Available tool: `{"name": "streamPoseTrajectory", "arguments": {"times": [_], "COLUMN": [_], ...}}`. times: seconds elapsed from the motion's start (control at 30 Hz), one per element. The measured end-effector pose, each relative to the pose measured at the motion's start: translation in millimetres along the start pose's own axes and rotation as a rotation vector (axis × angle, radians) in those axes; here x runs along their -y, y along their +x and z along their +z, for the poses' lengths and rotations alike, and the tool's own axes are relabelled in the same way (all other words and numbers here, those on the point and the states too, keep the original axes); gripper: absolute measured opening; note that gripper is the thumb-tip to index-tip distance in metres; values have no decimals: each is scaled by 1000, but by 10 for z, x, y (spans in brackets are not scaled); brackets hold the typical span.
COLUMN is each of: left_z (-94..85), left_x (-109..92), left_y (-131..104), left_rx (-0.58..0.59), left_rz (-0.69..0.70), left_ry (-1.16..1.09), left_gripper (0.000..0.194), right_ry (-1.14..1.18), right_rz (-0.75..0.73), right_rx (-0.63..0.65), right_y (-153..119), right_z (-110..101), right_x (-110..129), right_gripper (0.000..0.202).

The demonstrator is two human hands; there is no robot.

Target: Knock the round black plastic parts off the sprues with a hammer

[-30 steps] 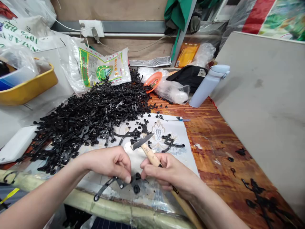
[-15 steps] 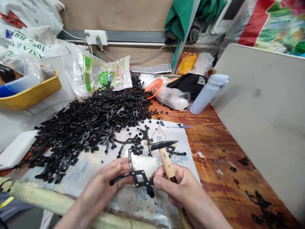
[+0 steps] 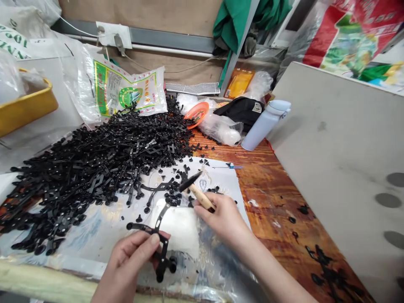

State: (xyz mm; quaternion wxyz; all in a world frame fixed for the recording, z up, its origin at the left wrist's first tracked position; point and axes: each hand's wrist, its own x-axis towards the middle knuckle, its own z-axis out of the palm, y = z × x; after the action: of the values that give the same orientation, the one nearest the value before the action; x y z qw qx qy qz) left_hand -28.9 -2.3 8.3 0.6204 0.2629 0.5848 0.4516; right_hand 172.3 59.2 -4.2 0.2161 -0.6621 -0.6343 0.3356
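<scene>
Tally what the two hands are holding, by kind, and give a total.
Hammer, in the right hand: 1
Black linked bracket piece, in the left hand: 1
Total: 2

Reddish-brown wood-grain tabletop (image 3: 271, 185), worn and flecked with black marks, partly covered by a pale printed plastic sheet (image 3: 94, 227). Behind it a brown board wall (image 3: 151, 12) crossed by a grey rail (image 3: 176, 40), with a white socket (image 3: 113, 33) and thin cable, a slanting grey post (image 3: 235, 50) draped in green cloth (image 3: 236, 19). On the right a large grey panel (image 3: 341, 139) leaning close, a bright printed banner (image 3: 347, 42) beyond; even, soft light, no hard shadows.
</scene>
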Motion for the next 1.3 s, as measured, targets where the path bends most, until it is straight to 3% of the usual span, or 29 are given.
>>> {"name": "streamPoseTrajectory", "arguments": {"times": [0.13,0.23,0.37,0.5,0.6,0.8,1.03,1.3], "left_z": [-15,-76,-213,-271,-259,-269,-284,-239], "left_x": [-25,-20,31,132,198,274,285,196], "left_y": [-2,-1,19,42,41,21,25,14], "left_rx": [46,0,-52,-30,-51,-94,-85,-63], "left_rz": [-28,-81,-125,-148,-124,-86,-72,-86], "left_ry": [23,19,-26,-27,-21,-30,-42,-31], "left_gripper": [39,37,38,38,39,39,36,38], "right_ry": [-97,-162,-154,-85,-84,-172,-262,-230], "right_rz": [-30,1,58,40,-5,-46,-127,-156], "right_rx": [30,20,71,203,178,30,87,168], "right_y": [259,328,267,110,95,331,331,357], "right_z": [144,170,167,352,441,284,248,203], "right_x": [42,38,114,286,344,273,272,221], "right_gripper": [11,15,19,22,21,14,7,12]}}
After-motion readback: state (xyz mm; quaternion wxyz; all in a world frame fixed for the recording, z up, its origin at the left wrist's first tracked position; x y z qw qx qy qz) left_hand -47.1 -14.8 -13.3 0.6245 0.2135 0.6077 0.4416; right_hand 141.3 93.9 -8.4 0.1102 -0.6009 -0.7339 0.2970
